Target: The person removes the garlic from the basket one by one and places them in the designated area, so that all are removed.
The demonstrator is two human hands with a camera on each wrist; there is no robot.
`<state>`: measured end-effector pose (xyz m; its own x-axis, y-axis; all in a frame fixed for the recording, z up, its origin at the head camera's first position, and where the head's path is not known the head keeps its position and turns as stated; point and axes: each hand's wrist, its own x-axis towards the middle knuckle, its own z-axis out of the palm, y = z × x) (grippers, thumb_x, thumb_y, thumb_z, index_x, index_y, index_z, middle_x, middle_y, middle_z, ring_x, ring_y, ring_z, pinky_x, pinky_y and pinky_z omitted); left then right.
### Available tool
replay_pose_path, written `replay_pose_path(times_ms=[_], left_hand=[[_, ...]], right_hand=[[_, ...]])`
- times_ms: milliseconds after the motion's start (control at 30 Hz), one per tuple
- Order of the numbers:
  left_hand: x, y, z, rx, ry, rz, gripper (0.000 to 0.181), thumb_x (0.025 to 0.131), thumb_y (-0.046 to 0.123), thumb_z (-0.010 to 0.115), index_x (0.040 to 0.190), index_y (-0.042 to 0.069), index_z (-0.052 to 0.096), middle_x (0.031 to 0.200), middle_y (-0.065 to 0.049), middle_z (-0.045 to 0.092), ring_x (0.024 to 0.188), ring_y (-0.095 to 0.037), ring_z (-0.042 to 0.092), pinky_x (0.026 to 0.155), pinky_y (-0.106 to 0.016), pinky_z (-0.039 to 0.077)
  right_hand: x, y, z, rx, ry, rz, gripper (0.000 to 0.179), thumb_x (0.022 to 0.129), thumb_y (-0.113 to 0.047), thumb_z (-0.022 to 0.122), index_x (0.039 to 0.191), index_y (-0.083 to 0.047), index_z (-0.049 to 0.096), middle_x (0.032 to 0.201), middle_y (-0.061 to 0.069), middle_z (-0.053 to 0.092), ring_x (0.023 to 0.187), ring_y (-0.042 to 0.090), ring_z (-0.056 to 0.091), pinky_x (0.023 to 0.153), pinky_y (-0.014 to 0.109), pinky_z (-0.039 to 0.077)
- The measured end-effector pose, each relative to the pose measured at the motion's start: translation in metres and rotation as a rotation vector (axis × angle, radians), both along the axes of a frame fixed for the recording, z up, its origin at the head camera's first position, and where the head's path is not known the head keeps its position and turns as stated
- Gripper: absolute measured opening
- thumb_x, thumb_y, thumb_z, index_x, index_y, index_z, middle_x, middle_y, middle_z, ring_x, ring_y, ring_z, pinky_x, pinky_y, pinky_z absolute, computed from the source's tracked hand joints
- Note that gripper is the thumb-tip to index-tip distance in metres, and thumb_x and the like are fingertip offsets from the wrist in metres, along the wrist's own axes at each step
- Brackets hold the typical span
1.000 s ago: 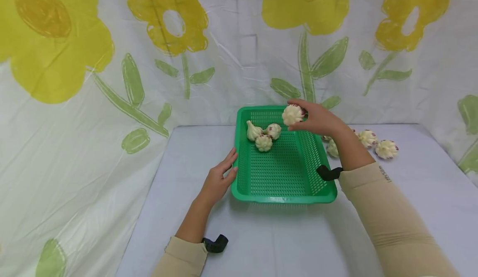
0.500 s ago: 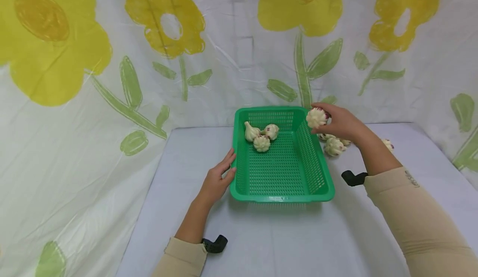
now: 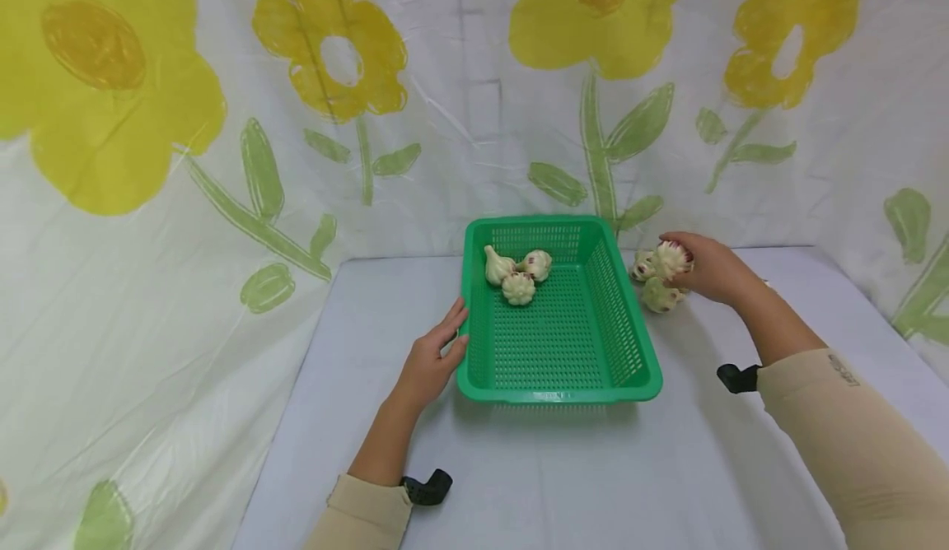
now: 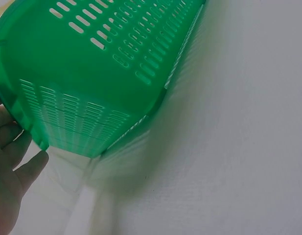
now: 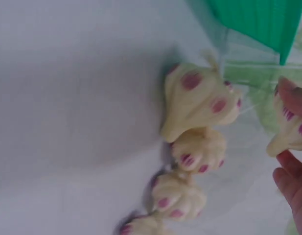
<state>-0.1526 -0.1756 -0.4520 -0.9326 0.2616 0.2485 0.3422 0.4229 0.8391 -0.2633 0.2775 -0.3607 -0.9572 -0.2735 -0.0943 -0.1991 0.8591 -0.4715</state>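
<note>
My right hand pinches a garlic bulb, white with purple patches, just right of the green basket. In the right wrist view, thumb and fingertips hold that bulb apart from a row of others on the table, the largest a garlic bulb near the basket. In the head view, a loose garlic bulb shows under the held one. Three bulbs lie together inside the basket at its back left, one a garlic bulb. My left hand touches the basket's left rim with extended fingers.
The basket stands on a white-covered table. A white curtain printed with yellow flowers hangs close behind it. Several loose bulbs sit between the basket's right wall and the table's right side, partly hidden by my right hand.
My right hand has carried the garlic bulb from above the basket's back right, rightward and down, to beside the loose bulbs. The left hand stays at the rim.
</note>
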Motion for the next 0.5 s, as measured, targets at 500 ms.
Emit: replay_pose_path(times_ms=[500], left_hand=[[0.003,0.001,0.005,0.012,-0.016,0.001,0.048,0.104,0.025,0.051,0.149,0.011,0.043,0.159,0.007,0.03,0.143,-0.013,0.035,0.112,-0.037,0.039]], right_hand=[[0.011,0.036,-0.031,0.046,-0.06,0.008,0.072,0.084,-0.008,0.073,0.145,0.003,0.038,0.144,0.035,0.039,0.13,0.056,0.036,0.103,0.071,0.032]])
